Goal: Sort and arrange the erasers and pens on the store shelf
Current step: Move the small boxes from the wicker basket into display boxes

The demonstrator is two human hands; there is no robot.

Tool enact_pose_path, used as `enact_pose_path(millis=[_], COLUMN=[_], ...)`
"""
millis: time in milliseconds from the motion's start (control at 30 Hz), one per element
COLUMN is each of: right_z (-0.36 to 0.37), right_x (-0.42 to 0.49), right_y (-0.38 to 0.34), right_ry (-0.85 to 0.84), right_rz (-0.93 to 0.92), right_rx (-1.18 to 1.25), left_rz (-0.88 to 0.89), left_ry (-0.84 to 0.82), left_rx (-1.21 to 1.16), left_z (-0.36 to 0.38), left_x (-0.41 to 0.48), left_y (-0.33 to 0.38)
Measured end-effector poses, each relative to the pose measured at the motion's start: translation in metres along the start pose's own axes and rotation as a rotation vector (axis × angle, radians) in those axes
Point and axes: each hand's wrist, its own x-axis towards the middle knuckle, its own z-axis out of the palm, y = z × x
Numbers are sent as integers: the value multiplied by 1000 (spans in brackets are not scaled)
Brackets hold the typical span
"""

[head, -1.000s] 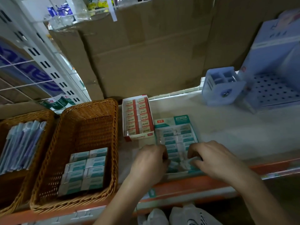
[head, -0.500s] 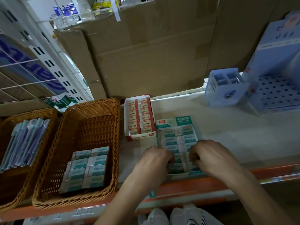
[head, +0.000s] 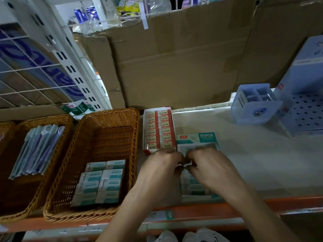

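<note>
Head view: the left hand (head: 162, 170) and right hand (head: 211, 170) are curling down onto erasers (head: 192, 187) in the green box (head: 197, 138) at the near edge of the shelf (head: 262, 163); an actual pinch cannot be told. A red box (head: 159, 130) is sitting just far-left, a basket (head: 108, 130) further left.

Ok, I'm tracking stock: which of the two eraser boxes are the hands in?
The teal box, nearer the shelf edge: left hand and right hand meet over its erasers. The red box shows full rows.
</note>
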Motion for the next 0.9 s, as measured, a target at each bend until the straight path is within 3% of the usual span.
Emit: enact_pose_path(millis=[133,267,400,700,800,900], right_z=[10,26,39,42,35,20], right_x=[31,59,71,69,71,72], right_y=[-48,-104,-137,-145,-143,-131], right_ry=[106,78,-50,-130,-101,-74], right_rz=[-226,-445,-424,-456,-435,-381], right_rx=[129,76,-235,-301,-182,97], left_rz=[-205,-464,-579,-540,-499,-418], left_ry=[161,39,-114,-44,-7,71], left_rx=[110,247,271,325,259,105], left_z=[-33,-38,-31,-35,-45,-56], left_x=[-25,-55,-75,-93,-90,-80], left_y=[-46,-109,-136,-138,-137,-136])
